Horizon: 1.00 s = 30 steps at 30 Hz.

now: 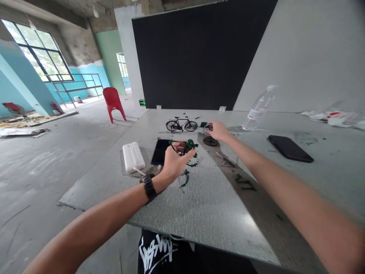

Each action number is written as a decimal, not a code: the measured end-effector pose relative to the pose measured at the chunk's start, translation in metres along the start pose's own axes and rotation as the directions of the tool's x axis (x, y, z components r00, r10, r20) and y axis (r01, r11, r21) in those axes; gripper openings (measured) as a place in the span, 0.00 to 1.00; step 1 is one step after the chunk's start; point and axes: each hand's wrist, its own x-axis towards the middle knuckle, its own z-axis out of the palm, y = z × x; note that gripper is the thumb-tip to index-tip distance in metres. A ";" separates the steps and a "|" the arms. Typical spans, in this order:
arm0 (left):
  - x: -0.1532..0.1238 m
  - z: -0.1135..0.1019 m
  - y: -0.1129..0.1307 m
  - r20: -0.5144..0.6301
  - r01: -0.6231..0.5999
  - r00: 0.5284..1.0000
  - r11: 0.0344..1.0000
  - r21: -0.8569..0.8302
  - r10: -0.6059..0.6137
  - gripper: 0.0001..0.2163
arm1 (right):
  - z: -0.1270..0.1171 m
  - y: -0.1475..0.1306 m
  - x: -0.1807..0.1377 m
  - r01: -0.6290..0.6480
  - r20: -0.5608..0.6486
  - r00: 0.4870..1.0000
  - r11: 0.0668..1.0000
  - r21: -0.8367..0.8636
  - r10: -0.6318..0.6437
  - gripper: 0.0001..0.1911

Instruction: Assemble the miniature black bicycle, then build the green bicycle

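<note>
My left hand [177, 161] is closed around a small green model bicycle frame [190, 144], held above the table. Further off, my right hand [219, 130] pinches a small spoked wheel [207, 129] by its edge. A second, dark wheel [210, 141] lies flat just below that hand. Beside the right fingers rests a small green part [203, 124]. A curved green piece [186, 178] lies under my left hand. The black model bicycle [181, 123] stands upright behind both hands.
A white power bank [133, 156] and a dark phone [159, 152] lie left. Thin tools [226, 158] and small dark parts [245, 185] lie right of centre. Farther right are a black phone [290, 148], a clear bottle [260, 108] and a plastic bag [339, 116].
</note>
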 end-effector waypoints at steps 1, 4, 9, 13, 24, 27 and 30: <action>0.000 0.000 0.000 -0.001 0.003 1.000 1.000 -0.008 -0.003 0.09 | -0.007 -0.001 -0.004 0.001 -0.024 1.000 1.000 0.029 0.000 0.20; 0.000 0.000 -0.001 0.009 0.005 1.000 1.000 -0.021 -0.004 0.09 | -0.030 -0.007 -0.023 0.012 -0.103 0.995 0.993 0.116 0.000 0.21; -0.001 0.001 0.000 -0.030 0.043 0.999 0.999 -0.008 -0.043 0.10 | -0.060 -0.027 -0.084 0.041 -0.019 0.999 0.813 0.580 -0.037 0.26; -0.004 0.002 0.005 0.011 0.030 0.999 1.000 -0.008 -0.030 0.09 | -0.061 -0.045 -0.132 0.031 -0.002 0.999 0.643 0.766 -0.046 0.28; 0.000 -0.001 -0.002 0.017 0.000 1.000 0.999 -0.043 0.001 0.12 | -0.039 -0.075 -0.165 -0.039 0.078 0.994 0.401 0.915 -0.082 0.29; -0.001 0.000 0.001 0.032 0.015 0.999 0.997 -0.080 -0.012 0.13 | -0.032 -0.082 -0.173 -0.032 0.090 0.986 0.371 0.928 -0.141 0.31; -0.002 0.001 0.003 0.062 0.041 0.998 0.989 -0.139 -0.032 0.13 | -0.029 -0.087 -0.179 -0.003 0.071 0.985 0.401 0.916 -0.155 0.21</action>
